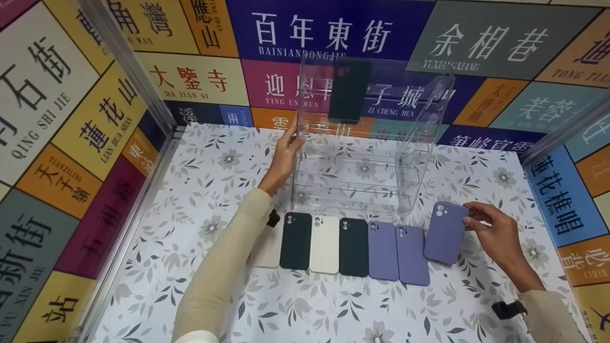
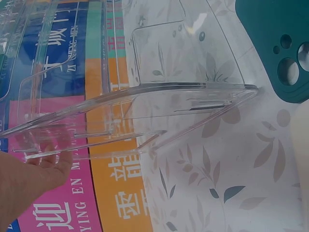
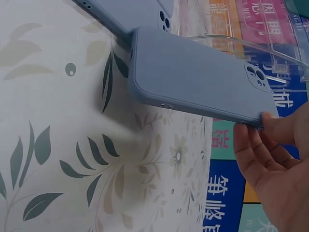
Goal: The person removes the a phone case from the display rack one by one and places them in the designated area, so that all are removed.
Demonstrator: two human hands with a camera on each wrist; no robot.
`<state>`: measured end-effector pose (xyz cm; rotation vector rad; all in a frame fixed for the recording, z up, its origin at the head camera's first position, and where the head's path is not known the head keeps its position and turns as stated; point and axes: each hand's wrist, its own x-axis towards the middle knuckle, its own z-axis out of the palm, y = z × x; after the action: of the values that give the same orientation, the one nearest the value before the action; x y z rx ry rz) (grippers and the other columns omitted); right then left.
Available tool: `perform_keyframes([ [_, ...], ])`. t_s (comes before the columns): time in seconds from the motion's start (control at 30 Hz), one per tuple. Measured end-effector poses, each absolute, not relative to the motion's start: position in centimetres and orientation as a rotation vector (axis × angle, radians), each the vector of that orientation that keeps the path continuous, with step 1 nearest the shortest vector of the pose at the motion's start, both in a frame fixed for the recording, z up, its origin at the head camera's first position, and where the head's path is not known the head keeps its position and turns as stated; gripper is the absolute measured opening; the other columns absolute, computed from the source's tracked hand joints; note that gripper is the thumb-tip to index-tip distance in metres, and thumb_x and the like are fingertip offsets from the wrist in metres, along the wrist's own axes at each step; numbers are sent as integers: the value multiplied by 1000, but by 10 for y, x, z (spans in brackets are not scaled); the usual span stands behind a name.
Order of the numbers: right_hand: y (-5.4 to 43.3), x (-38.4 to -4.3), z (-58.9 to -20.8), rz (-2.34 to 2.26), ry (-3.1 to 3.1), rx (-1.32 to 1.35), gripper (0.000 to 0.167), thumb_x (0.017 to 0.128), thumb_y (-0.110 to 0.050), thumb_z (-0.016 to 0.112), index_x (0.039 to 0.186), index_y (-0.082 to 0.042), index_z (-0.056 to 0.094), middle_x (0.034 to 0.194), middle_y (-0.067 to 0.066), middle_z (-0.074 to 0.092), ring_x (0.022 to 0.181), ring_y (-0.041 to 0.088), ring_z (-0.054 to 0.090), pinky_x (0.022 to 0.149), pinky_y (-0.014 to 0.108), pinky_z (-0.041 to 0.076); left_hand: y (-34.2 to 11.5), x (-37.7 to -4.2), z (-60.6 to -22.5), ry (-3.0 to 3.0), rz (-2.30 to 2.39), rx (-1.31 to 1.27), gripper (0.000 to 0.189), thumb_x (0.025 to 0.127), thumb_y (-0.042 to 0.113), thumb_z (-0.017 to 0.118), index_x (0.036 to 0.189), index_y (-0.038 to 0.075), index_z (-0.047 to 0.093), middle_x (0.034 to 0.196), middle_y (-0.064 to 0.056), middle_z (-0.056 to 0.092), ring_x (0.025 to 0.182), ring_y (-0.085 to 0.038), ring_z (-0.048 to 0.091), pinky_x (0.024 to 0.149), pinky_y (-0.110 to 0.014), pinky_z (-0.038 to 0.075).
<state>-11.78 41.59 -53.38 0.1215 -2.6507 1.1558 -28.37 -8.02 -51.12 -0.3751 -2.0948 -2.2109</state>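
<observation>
A purple phone case (image 1: 446, 233) is pinched at its upper right edge between the thumb and fingers of my right hand (image 1: 493, 228). In the right wrist view the same phone case (image 3: 193, 77) is tilted, its camera end raised. My left hand (image 1: 282, 159) grips the left side of a clear plastic display rack (image 1: 352, 190); the left wrist view shows the fingers partly behind the clear wall. A dark green phone case (image 1: 350, 93) stands in the rack's upper tier. In front of the rack lies a row with two purple cases (image 1: 412, 255), dark green cases (image 1: 296, 240) and white cases (image 1: 324, 245).
The table (image 1: 333, 309) has a white cloth with a leaf print. Panels with street-name signs (image 1: 324, 31) enclose the back and both sides. My left sleeve (image 1: 219, 267) covers part of the leftmost white case.
</observation>
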Motion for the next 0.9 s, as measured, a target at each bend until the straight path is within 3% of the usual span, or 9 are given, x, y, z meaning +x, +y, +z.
perform_keyframes([
  [0.27,428,-115,-538,1239,-2782,68,38,102,11,69,140,12,67,114,27,76,90,-8,69,74,15,60,-81,-283,-510,-2141,-2177,-393,67,114,13,47,177,14,22,183,-6,23,164,-29,32,129,-43,34],
  [0.53,440,-114,-545,1306,-2875,33,39,105,6,69,143,11,65,120,26,71,93,2,75,76,23,64,-80,-284,-511,-2160,-2143,-402,68,114,11,46,177,14,20,182,-8,25,163,-34,33,132,-41,28],
  [0.77,443,-114,-551,1348,-2889,31,37,105,2,70,141,12,66,115,23,72,90,-3,73,74,22,63,-81,-283,-510,-2169,-2134,-373,69,114,12,48,177,14,21,177,-14,36,157,-27,40,128,-37,35],
  [0.9,444,-115,-558,1383,-2891,40,37,105,1,71,140,13,67,112,21,71,89,-1,73,74,23,64,-81,-282,-510,-2136,-2184,-381,68,115,13,48,177,14,20,180,-11,31,159,-30,40,128,-39,36],
])
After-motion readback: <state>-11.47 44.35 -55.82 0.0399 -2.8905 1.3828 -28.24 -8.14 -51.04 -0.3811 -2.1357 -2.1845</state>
